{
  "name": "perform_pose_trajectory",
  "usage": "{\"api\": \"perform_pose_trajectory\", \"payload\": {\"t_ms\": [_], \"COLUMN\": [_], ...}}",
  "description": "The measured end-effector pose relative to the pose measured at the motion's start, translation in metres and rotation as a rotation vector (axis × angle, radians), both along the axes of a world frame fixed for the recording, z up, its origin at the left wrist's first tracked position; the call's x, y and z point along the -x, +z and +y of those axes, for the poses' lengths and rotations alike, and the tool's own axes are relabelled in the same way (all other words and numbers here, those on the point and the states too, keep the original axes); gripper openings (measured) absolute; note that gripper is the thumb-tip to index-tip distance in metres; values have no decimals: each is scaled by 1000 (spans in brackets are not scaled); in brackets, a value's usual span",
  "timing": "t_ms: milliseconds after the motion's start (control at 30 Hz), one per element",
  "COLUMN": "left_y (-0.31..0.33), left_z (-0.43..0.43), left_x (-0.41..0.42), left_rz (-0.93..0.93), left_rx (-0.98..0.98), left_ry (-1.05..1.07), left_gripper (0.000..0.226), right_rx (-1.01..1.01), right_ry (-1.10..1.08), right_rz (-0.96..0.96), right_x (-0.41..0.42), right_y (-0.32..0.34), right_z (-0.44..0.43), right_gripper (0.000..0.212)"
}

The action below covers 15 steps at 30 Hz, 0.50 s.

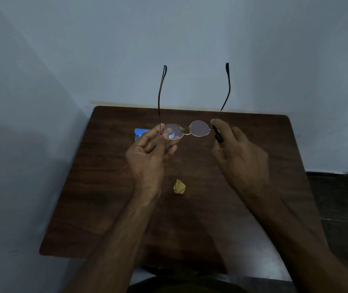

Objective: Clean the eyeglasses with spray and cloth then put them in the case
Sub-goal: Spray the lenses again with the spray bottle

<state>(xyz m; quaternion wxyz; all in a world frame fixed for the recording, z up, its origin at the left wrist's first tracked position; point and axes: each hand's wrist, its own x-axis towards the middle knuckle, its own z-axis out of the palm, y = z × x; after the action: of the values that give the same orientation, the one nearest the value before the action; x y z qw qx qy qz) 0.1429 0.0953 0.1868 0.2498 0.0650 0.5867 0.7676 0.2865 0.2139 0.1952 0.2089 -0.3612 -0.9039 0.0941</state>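
Thin gold-rimmed eyeglasses (186, 130) with round lenses are held up above the table, both temple arms unfolded and pointing away from me. My left hand (147, 155) pinches the frame at its left lens and hinge. My right hand (238, 153) grips a small dark spray bottle (218, 136), its tip close to the right lens. A crumpled yellow cloth (179, 187) lies on the table between my forearms. A blue case (140, 134) rests on the table behind my left hand, mostly hidden by it.
The dark wooden table (105, 197) stands in a corner against pale walls at the back and left. Dark tiled floor (342, 197) shows past its right edge.
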Motion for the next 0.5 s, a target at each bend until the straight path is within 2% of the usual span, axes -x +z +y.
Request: {"api": "perform_pose_trajectory", "payload": {"t_ms": [167,333,500], "left_y": [-1,0,-3], "left_z": [-1,0,3], "left_x": [2,4,5], "left_rz": [-12,-27,-10], "left_rx": [-9,-22,-11], "left_ry": [4,5,3], "left_gripper": [33,33,35], "right_rx": [29,140,225], "right_ry": [20,34,48], "right_rz": [-21,63,188], "right_x": [3,4,9], "right_y": [0,4,15], "right_z": [-2,-6,-22], "right_gripper": [45,58,53]}}
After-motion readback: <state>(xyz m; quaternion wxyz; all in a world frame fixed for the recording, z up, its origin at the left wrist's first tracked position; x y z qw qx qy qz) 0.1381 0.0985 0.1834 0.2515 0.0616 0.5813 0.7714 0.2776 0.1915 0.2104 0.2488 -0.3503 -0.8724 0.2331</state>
